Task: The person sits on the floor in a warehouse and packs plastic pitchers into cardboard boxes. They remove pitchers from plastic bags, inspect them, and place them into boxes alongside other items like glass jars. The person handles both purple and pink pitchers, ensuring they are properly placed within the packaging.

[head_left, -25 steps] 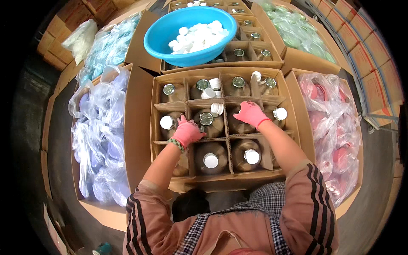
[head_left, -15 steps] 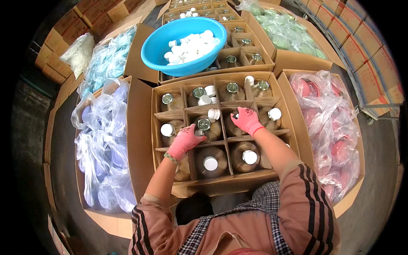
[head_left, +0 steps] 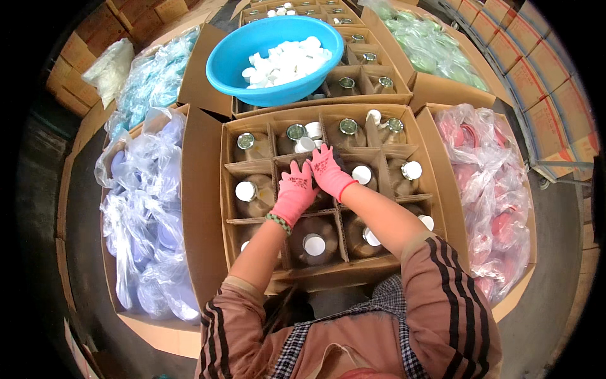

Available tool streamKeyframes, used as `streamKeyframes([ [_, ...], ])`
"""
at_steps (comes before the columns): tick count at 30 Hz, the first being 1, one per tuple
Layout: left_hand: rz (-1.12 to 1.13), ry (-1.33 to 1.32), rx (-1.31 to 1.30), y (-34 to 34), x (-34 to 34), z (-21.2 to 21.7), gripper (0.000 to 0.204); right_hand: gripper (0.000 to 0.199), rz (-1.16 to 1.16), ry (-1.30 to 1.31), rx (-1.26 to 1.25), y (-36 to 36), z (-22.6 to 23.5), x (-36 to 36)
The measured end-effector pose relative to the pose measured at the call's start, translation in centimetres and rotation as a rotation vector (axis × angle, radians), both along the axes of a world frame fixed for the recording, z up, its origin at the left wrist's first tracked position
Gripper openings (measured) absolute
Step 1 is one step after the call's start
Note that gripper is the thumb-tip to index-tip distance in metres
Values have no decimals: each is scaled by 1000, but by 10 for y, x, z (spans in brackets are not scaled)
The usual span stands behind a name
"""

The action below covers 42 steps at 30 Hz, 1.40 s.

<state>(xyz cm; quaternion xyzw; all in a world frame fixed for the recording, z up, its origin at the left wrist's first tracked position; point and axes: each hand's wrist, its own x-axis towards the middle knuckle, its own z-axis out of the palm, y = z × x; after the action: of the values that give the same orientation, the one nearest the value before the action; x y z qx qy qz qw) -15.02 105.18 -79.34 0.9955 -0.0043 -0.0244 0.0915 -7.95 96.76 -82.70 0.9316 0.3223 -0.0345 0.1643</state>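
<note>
Over the middle cell of the divided cardboard box [head_left: 208, 189] both pink-gloved hands meet — the left hand [head_left: 294, 192] and the right hand [head_left: 328, 170] are pressed close together on top of one brown bottle [head_left: 322, 201], which is almost wholly hidden beneath them. Fingers curl down around its neck, though whether each hand truly grips it or a cap cannot be told from this view.

As for progress, judged from how things lie: several bottles in this box already wear white caps, such as the capped bottle [head_left: 246, 191] in the left cell of the middle row, another [head_left: 314, 244] in the front row and one [head_left: 411, 170] at the right. Bottles in the far row, like the open bottle [head_left: 245, 141] at its left corner, show bare silvery mouths, with a few loose caps [head_left: 306, 143] lying among them. So roughly half the box looks done — the far row and the bottle under the hands remain.

Each bottle stands upright in its cell, long axis vertical, mouth pointing up toward the camera.

Beyond the box sits a blue basin [head_left: 271, 57] heaped with white caps [head_left: 287, 62], resting on a second box of uncapped bottles. Clear bags [head_left: 145, 208] of lids lie to the left, pinkish bags [head_left: 486, 183] to the right.
</note>
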Motion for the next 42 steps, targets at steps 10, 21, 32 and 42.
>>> streamKeyframes([
  [10,-18,162,-95,4,12,-4,70,29,-79,28,515,-22,11,-6],
  [21,-99,224,-14,-1,20,3,63,53,5,283,548,-62,41,-14],
  [32,-7,89,-32,-4,10,-4,50,21,-197,3,414,-7,-5,1],
  [42,34,249,-380,31,34,28,82,55,-485,180,1397,-101,53,8],
])
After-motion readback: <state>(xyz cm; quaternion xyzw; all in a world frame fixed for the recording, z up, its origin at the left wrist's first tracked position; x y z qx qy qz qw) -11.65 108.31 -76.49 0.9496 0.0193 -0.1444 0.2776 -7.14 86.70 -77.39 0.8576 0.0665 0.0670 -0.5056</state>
